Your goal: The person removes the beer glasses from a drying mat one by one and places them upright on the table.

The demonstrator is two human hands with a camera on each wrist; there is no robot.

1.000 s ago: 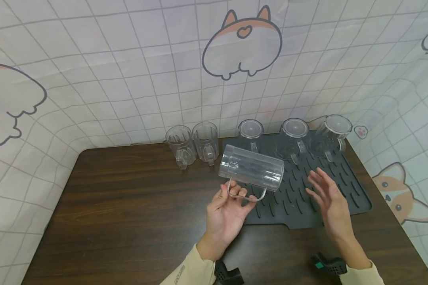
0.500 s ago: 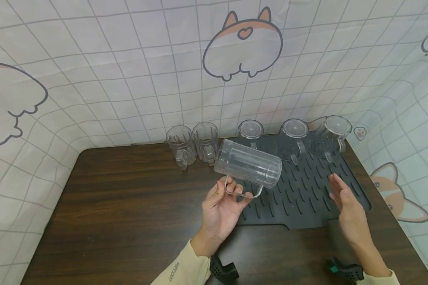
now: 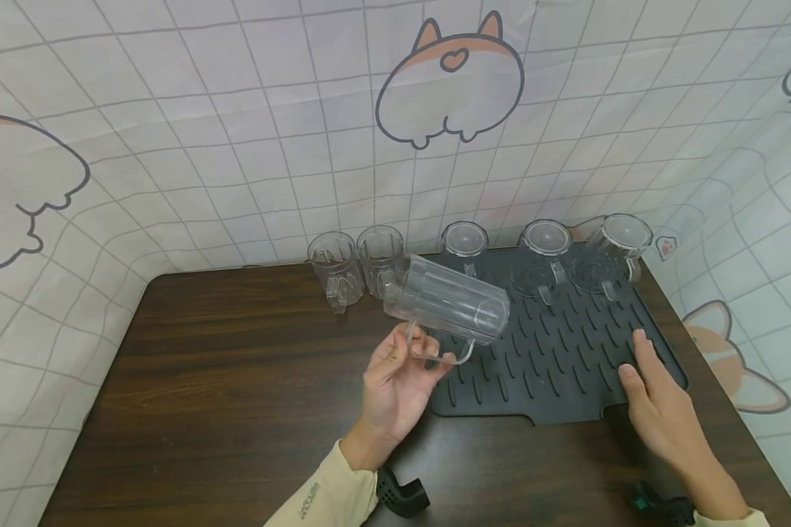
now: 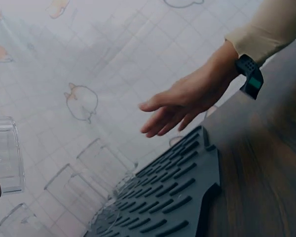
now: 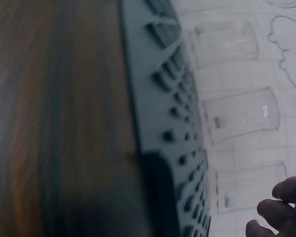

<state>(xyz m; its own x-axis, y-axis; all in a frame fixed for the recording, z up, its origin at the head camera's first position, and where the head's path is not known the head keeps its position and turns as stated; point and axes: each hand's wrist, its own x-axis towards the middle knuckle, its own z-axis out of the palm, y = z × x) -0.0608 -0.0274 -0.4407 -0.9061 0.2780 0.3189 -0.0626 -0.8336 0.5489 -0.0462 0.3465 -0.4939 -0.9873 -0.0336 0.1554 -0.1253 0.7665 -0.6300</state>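
My left hand (image 3: 398, 384) grips the handle of a clear glass mug (image 3: 451, 300), which lies tilted on its side in the air above the left part of a dark grey drying mat (image 3: 547, 366). In the left wrist view the held mug (image 4: 7, 155) shows only partly, at the left edge. Over the mat's right front corner hovers my right hand (image 3: 666, 410), fingers extended and holding nothing. On the mat's back edge stand three upside-down mugs (image 3: 543, 256). Left of the mat, two upright mugs (image 3: 336, 271) stand side by side; the held mug partly covers one.
The brown wooden table (image 3: 237, 380) carries the mat on its right side. A white grid-patterned cloth (image 3: 270, 146) with cartoon dogs hangs behind and to the right. Each wrist wears a black camera mount (image 3: 402, 494).
The left hand has moved left with the mug, bringing it in front of one upright mug. The right hand has moved away to the right and toward the table's front.
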